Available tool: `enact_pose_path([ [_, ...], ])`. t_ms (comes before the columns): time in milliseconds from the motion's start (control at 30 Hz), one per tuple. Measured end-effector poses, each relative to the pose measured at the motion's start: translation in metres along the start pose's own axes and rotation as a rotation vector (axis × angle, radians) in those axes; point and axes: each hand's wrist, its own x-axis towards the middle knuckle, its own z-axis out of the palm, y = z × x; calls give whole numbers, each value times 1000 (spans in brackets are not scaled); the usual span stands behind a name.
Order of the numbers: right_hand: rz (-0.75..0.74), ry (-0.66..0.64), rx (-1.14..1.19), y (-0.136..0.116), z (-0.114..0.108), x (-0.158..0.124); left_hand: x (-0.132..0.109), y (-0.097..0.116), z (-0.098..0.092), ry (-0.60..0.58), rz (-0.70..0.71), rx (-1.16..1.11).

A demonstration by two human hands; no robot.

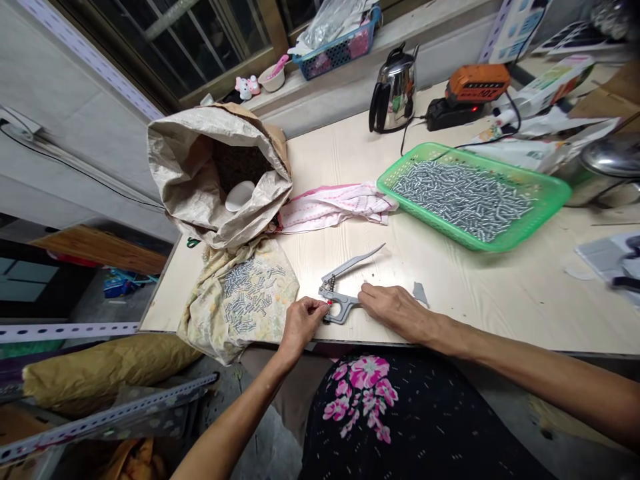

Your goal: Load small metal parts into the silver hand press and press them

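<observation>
A grey hand tool [345, 301] with a spring and a long raised handle lies near the table's front edge. My right hand [393, 308] is closed on the right end of its lower handle. At the tool's left end, beside a small red spot, my left hand [304, 323] is pinched; what sits between its fingertips is too small to make out. Left of that hand, small metal pieces [250, 293] are scattered on a patterned yellowish cloth [200, 320]. Many more such pieces [460, 193] fill a green basket [540, 220] at the right.
An open sack [175, 153] with a white disc inside stands at the back left. A pink-white cloth [340, 205] lies beside it. Behind are a kettle [397, 87] and an orange-black battery device [475, 85]. A grey scrap [420, 292] lies by my right wrist.
</observation>
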Motion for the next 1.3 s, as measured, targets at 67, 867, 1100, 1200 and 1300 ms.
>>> enact_pose_path([
  [67, 19, -15, -4, 3, 2, 1, 3, 1, -1, -37, -40, 3],
  [867, -10, 18, 72, 13, 9, 0, 9, 21, -15, -203, 22, 225],
  [1100, 21, -65, 48, 13, 4, 1, 8, 23, -14, -216, 3, 254],
  [1200, 32, -17, -3, 18, -5, 2, 8, 21, -14, -223, 1, 260],
  [1300, 75, 14, -84, 27, -13, 4, 8, 20, -14, -236, 4, 267],
])
